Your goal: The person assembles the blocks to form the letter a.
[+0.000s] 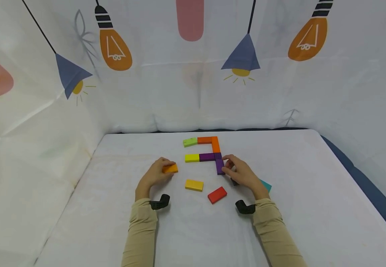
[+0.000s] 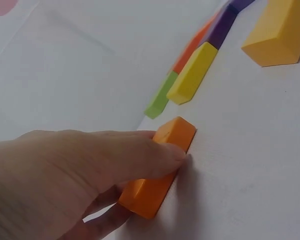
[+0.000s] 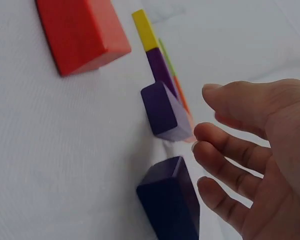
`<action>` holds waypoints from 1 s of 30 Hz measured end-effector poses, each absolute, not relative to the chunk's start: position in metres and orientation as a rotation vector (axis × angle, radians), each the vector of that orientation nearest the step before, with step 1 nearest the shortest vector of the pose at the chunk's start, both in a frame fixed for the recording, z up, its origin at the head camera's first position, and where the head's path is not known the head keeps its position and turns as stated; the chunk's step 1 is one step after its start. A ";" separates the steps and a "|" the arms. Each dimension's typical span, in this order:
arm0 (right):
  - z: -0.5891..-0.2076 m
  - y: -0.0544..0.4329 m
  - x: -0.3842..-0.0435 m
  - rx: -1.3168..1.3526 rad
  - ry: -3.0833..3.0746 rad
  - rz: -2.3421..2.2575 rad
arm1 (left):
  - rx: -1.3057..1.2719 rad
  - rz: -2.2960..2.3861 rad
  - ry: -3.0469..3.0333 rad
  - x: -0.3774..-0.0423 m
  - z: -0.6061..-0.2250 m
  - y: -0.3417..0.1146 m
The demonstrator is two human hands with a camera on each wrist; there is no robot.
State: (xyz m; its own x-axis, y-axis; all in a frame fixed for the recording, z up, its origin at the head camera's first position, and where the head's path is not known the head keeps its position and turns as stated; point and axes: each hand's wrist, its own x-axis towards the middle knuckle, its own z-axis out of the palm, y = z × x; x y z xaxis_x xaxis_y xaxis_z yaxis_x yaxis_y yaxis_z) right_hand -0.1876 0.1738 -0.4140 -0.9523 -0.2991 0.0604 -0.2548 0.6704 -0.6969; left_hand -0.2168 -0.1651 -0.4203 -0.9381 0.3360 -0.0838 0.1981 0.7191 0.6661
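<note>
My left hand [image 1: 157, 172] pinches an orange block [image 1: 170, 168] between thumb and fingers at the table's left-middle; the left wrist view has the thumb lying across this orange block [image 2: 152, 195]. Beside the lower purple block [image 1: 219, 167] is my right hand [image 1: 241, 172]. In the right wrist view its fingers [image 3: 225, 155] are loosely bent with nothing between them, apart from the purple block [image 3: 160, 110] and a dark navy block [image 3: 170, 200]. From the head view, the dark block [image 1: 234, 182] is partly hidden under the right hand.
Joined end to end behind the hands are a lime block [image 1: 190, 142], orange-red blocks [image 1: 204, 140], a purple block [image 1: 207, 157] and a yellow block [image 1: 192, 158]. Nearer lie an amber block [image 1: 194, 185] and a red block [image 1: 217, 195]. A teal block [image 1: 266, 186] peeks out behind the right wrist.
</note>
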 end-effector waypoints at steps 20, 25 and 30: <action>-0.409 0.149 -0.182 -0.495 2.783 -1.145 | 0.301 1.100 2.835 -0.218 -0.424 -0.161; -0.409 0.145 -0.182 -0.547 2.785 -1.144 | 0.296 1.098 2.872 -0.220 -0.426 -0.157; -0.410 0.143 -0.182 -0.569 2.793 -1.133 | 0.297 1.153 2.902 -0.221 -0.428 -0.154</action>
